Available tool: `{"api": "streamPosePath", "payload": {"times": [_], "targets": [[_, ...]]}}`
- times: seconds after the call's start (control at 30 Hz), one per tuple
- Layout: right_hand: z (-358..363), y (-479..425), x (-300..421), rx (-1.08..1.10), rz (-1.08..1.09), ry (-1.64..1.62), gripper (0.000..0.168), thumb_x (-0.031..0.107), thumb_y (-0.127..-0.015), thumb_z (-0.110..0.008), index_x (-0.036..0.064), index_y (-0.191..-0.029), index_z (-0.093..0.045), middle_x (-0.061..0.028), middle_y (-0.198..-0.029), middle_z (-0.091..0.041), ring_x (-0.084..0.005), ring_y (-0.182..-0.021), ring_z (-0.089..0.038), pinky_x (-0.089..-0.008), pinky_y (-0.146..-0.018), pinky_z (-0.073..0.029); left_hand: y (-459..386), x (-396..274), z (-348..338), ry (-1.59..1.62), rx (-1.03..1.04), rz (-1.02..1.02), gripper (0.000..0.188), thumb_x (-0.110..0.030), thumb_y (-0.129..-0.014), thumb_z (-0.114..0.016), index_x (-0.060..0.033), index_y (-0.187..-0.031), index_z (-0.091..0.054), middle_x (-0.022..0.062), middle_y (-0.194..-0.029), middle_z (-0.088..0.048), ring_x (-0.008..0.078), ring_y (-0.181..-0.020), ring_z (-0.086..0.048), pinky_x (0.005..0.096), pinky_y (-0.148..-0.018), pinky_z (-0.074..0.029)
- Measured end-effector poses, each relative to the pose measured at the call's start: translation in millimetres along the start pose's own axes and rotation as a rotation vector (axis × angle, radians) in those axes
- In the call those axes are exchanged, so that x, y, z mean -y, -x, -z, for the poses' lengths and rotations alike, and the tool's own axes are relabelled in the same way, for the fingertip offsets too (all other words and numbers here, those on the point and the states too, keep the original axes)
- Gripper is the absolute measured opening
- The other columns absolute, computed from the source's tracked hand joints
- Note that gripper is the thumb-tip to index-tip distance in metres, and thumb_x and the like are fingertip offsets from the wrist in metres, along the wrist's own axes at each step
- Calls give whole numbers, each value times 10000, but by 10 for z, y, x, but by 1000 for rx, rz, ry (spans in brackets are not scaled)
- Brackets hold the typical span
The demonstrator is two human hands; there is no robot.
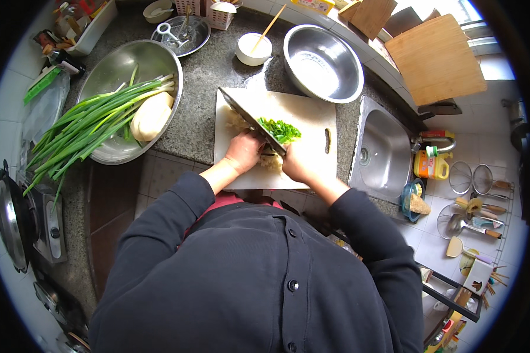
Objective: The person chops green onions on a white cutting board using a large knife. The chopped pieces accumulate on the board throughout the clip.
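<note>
A pale cutting board (313, 103) with a slot handle lies on the counter before me. My right hand (298, 164) is closed around the handle end of a wide kitchen cleaver (251, 120), whose blade slants over the board towards the upper left. My left hand (244, 151) rests on the board beside the blade with curled fingers; the blade partly hides them, so what they press on cannot be told. Chopped green onion (280, 130) lies in a heap to the right of the blade. Small pale minced bits (271, 162) lie between my hands, and more lie left of the blade.
At left, a large steel bowl (115, 154) holds long green onions (99, 114) and a pale peeled vegetable (152, 117). Behind the board stand a steel basin (324, 66) and a white bowl (254, 49) with chopsticks. The sink (382, 150) is at right.
</note>
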State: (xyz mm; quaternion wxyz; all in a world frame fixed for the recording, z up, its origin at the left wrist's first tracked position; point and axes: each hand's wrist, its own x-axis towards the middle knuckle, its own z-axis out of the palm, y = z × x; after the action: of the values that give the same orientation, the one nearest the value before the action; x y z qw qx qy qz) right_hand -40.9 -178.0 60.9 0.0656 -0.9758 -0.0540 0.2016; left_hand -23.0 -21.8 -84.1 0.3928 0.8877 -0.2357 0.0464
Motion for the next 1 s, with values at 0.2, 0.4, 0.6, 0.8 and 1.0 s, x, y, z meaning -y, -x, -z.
{"api": "streamPosePath", "payload": {"times": [0.2,0.4,0.6,0.8,1.0], "targets": [[-44,-18,-10,41,-23,-7,205,86,-731,-580,-2,-844,-728,-267,-784,-682,-408,-777,-692,-484,-725,-541,100,11,26,-4,-39,-95,124,-99,-774,-685,-84,-892,-719,127,-895,-674,349,-938,-637,442,-797,-543],[-266,146,-42,-212,133,37,227,114,-730,-598,35,-868,-760,-242,-808,-695,-405,-801,-683,-492,-777,-525,174,-11,18,4,-67,-72,108,-76,-768,-691,-68,-873,-709,128,-881,-674,328,-890,-643,410,-793,-541],[-149,-36,-327,-95,39,-280,203,187,-851,-595,61,-903,-744,-225,-761,-677,-370,-699,-679,-476,-685,-533,140,-194,447,50,-184,-164,97,-131,-788,-750,-60,-851,-727,100,-910,-681,284,-871,-643,370,-788,-536],[363,215,-503,57,153,-135,207,211,-882,-623,64,-983,-729,-215,-832,-689,-379,-815,-682,-463,-790,-533,66,-517,1162,32,-354,-181,211,-123,-749,-799,-75,-913,-675,88,-915,-637,304,-894,-596,403,-815,-495],[241,172,-528,82,283,-6,166,111,-811,-588,53,-873,-731,-223,-779,-675,-378,-747,-677,-463,-714,-536,-204,-572,1278,-269,52,-168,506,-383,-730,-814,-104,-1113,-638,87,-1094,-637,304,-1038,-595,421,-884,-477]]}}
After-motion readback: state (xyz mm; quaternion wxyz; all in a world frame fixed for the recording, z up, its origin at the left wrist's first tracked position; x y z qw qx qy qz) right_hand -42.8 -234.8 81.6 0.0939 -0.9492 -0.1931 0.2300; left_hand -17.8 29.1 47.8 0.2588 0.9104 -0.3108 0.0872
